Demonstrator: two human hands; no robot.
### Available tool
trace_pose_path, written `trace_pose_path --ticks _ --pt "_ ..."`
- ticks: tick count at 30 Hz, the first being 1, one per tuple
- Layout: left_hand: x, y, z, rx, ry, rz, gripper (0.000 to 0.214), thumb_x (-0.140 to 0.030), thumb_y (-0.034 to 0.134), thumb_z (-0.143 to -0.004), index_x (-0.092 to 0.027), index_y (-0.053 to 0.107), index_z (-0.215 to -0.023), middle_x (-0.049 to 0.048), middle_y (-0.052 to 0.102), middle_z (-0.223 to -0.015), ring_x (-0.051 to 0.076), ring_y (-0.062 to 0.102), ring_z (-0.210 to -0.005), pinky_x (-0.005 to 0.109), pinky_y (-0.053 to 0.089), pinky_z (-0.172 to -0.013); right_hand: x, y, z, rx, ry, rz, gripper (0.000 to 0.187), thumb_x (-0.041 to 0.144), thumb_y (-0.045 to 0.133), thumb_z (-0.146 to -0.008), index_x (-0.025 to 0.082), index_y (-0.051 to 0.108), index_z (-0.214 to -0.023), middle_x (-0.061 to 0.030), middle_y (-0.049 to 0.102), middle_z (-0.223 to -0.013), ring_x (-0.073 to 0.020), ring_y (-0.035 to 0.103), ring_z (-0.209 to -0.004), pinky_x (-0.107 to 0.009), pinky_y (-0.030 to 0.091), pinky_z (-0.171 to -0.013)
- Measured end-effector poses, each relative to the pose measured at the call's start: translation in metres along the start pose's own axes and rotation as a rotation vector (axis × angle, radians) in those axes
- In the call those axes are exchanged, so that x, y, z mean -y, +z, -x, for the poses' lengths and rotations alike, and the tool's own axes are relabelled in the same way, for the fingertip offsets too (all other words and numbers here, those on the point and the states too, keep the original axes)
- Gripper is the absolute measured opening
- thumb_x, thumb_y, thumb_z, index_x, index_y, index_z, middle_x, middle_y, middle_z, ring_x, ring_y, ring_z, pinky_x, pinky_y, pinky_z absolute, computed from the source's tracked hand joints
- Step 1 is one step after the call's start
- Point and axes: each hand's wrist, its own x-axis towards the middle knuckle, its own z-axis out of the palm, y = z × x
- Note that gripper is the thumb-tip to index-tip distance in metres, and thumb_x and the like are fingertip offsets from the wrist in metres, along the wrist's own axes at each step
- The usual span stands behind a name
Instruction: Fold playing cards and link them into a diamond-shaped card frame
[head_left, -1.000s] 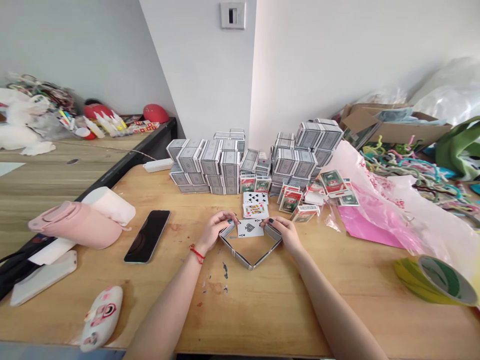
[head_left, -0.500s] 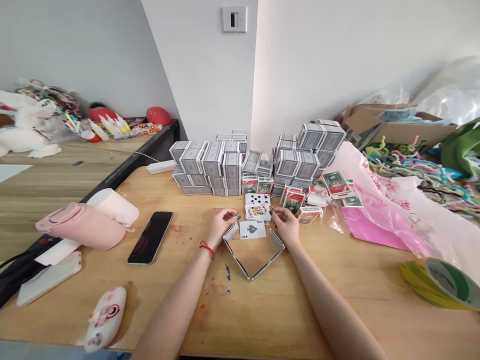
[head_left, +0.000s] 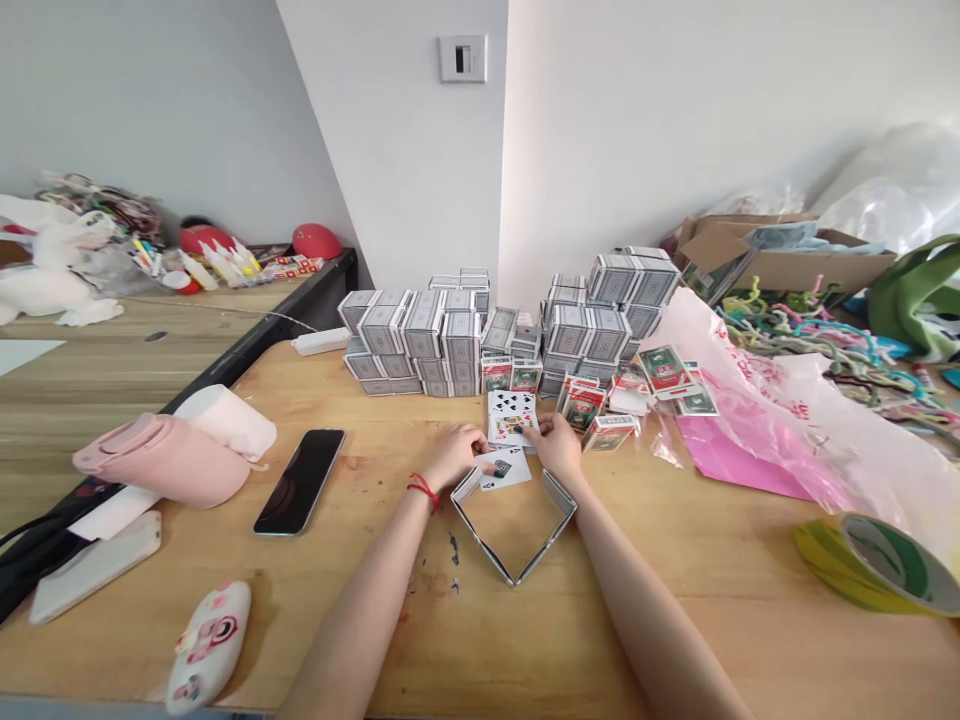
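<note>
2 hands: left hand [head_left: 454, 452], right hand [head_left: 556, 442]; face-up cards [head_left: 511, 417] between.

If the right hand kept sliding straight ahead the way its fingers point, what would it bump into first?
Most likely the face-up playing cards lying right at the right hand's fingertips, then the small red and green card boxes and the stacked grey card boxes behind. Depth is hard to judge here.

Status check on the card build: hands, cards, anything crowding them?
Left hand and right hand both on the face-up cards. V of standing cards upright just below, ace of spades inside it. Card boxes crowd the right side.
</note>
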Motion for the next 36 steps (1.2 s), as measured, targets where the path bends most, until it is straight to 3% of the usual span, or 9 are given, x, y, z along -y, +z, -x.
trace_pose_path --ticks 6,10,16,20,25,30,36 --pt "0.012 -0.004 0.0 0.07 -0.109 0.312 0.033 -0.046 0.063 -0.062 -0.015 0.055 -0.06 -0.0027 0.051 -0.058 0.01 0.044 -0.055 0.021 0.03 -0.051 -0.004 -0.002 0.002 -0.052 -0.017 -0.205 0.028 0.043 0.062 -0.064 0.019 0.052 -0.073 -0.002 0.061 -0.065 -0.0168 0.055 -0.057 -0.026 0.039 -0.053" --pt "0.016 -0.005 -0.005 0.003 -0.202 0.5 0.031 -0.043 0.063 -0.063 -0.013 0.055 -0.06 -0.0025 0.052 -0.057 0.009 0.045 -0.052 0.02 0.032 -0.051 -0.008 -0.004 0.003 -0.054 -0.019 -0.318 0.029 0.047 0.059 -0.067 0.019 0.052 -0.064 -0.0007 0.057 -0.057 -0.0151 0.05 -0.051 -0.026 0.037 -0.051" --pt "0.018 -0.003 -0.008 -0.097 -0.202 0.579 0.025 -0.039 0.057 -0.07 -0.014 0.054 -0.069 -0.0026 0.053 -0.061 0.009 0.047 -0.055 0.02 0.036 -0.054 -0.011 -0.007 0.002 -0.095 -0.031 -0.509 0.029 0.046 0.058 -0.067 0.018 0.053 -0.061 0.0001 0.054 -0.056 -0.0146 0.049 -0.053 -0.026 0.038 -0.051" --pt "0.019 -0.004 -0.004 -0.067 -0.179 0.739 0.023 -0.037 0.056 -0.072 -0.015 0.053 -0.078 -0.0024 0.055 -0.06 0.009 0.05 -0.052 0.021 0.038 -0.053 -0.008 -0.007 0.001 0.015 -0.018 -0.605 0.027 0.046 0.051 -0.072 0.019 0.051 -0.072 0.0031 0.052 -0.049 -0.0137 0.048 -0.043 -0.026 0.041 -0.044" --pt "0.014 -0.003 -0.005 -0.108 -0.259 0.819 0.024 -0.038 0.058 -0.071 -0.015 0.051 -0.074 -0.0004 0.058 -0.06 0.011 0.055 -0.052 0.021 0.039 -0.05 -0.001 -0.006 0.005 0.223 0.02 -0.848 0.031 0.046 0.062 -0.066 0.022 0.046 -0.077 0.0022 0.06 -0.054 -0.0153 0.054 -0.041 -0.028 0.045 -0.04" --pt "0.005 0.002 -0.009 -0.146 -0.266 0.739 0.028 -0.041 0.061 -0.067 -0.015 0.052 -0.065 -0.0023 0.055 -0.049 0.008 0.046 -0.043 0.02 0.031 -0.043 0.007 -0.006 0.012 0.344 0.034 -0.818 0.035 0.05 0.063 -0.066 0.023 0.041 -0.069 -0.0006 0.066 -0.059 -0.0147 0.054 -0.036 -0.027 0.043 -0.035" --pt "-0.005 0.007 -0.008 -0.198 -0.272 0.652 0.031 -0.045 0.06 -0.067 -0.016 0.05 -0.06 -0.0035 0.052 -0.047 0.008 0.045 -0.043 0.02 0.031 -0.044 0.009 -0.006 0.014 0.459 0.018 -0.729 0.037 0.054 0.062 -0.064 0.02 0.047 -0.07 -0.0024 0.068 -0.062 -0.0136 0.053 -0.034 -0.023 0.037 -0.03"
